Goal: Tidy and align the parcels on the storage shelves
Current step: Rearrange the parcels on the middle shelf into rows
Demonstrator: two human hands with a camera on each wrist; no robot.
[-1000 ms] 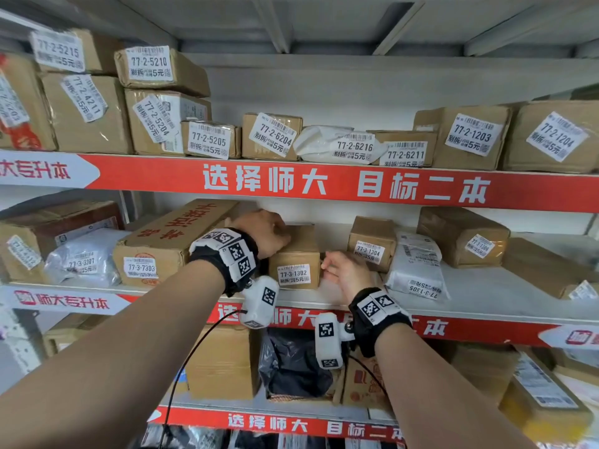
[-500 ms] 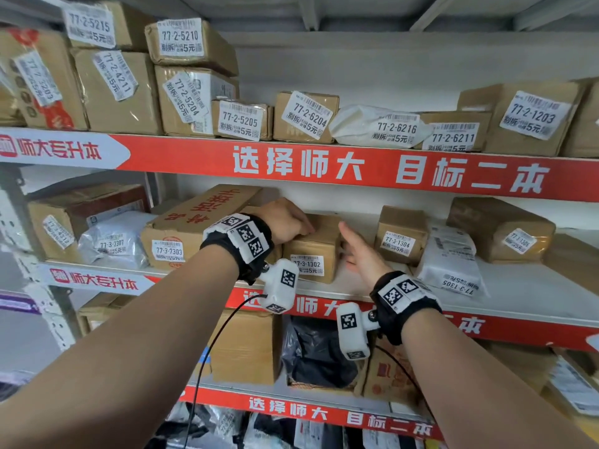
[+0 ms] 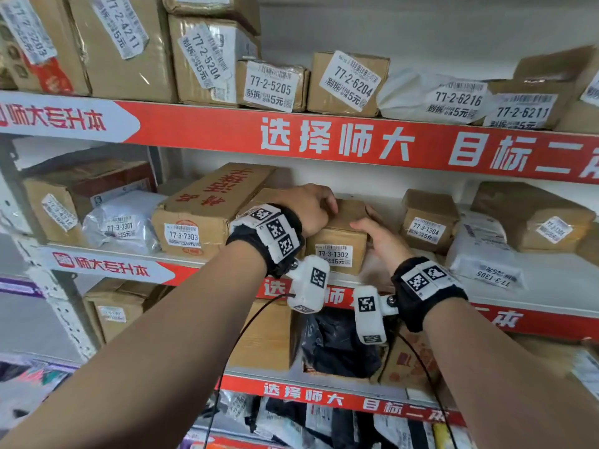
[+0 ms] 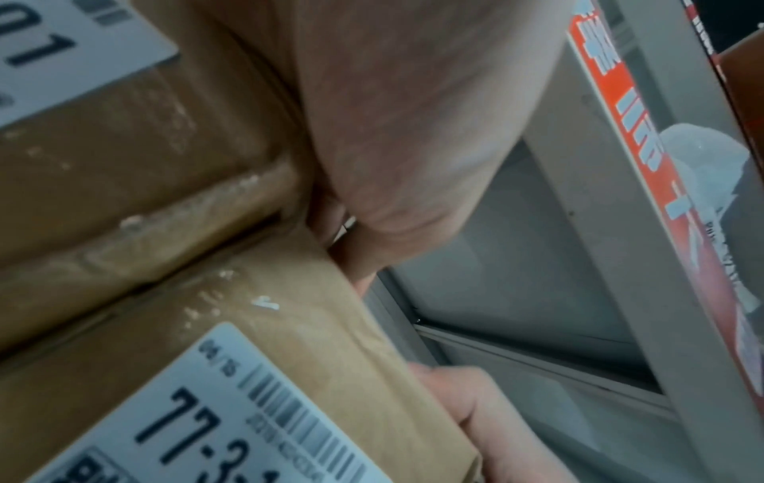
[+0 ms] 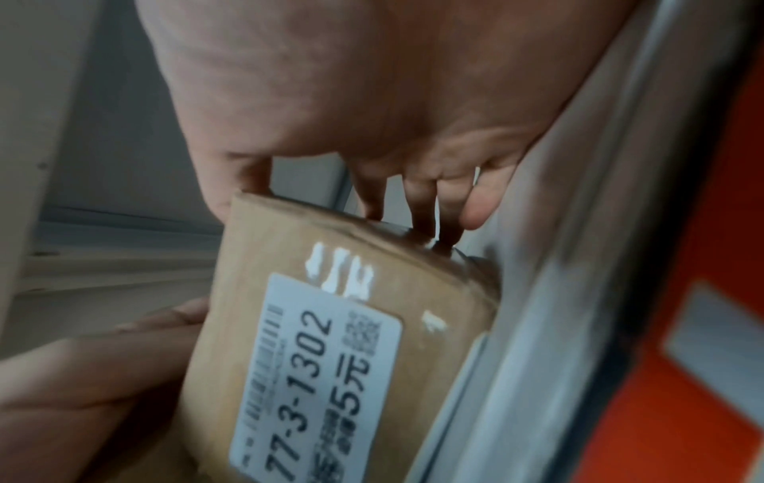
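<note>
The small brown parcel labelled 77-3-1302 [image 3: 338, 243] stands on the middle shelf [image 3: 534, 306], near its front edge. My left hand [image 3: 308, 209] lies over the parcel's top left, fingers curled down behind it; in the left wrist view the left hand [image 4: 392, 130] reaches between this parcel [image 4: 289, 326] and a neighbouring box [image 4: 124, 147]. My right hand [image 3: 381, 236] holds the parcel's right side, thumb on top. In the right wrist view the right hand's fingertips [image 5: 413, 202] touch the parcel's [image 5: 330, 326] far edge.
A long box 77-3-7303 [image 3: 197, 218] lies close on the left, a white bag 77-3-3307 [image 3: 121, 222] beyond it. Box 77-3-1304 [image 3: 428, 222] and white bag 77-3-1305 [image 3: 483, 257] sit to the right. The upper shelf's red banner [image 3: 324, 140] hangs just above.
My right hand, held open beside the parcel half a second ago, now holds its right side. The left hand stays on top. My view has moved closer.
</note>
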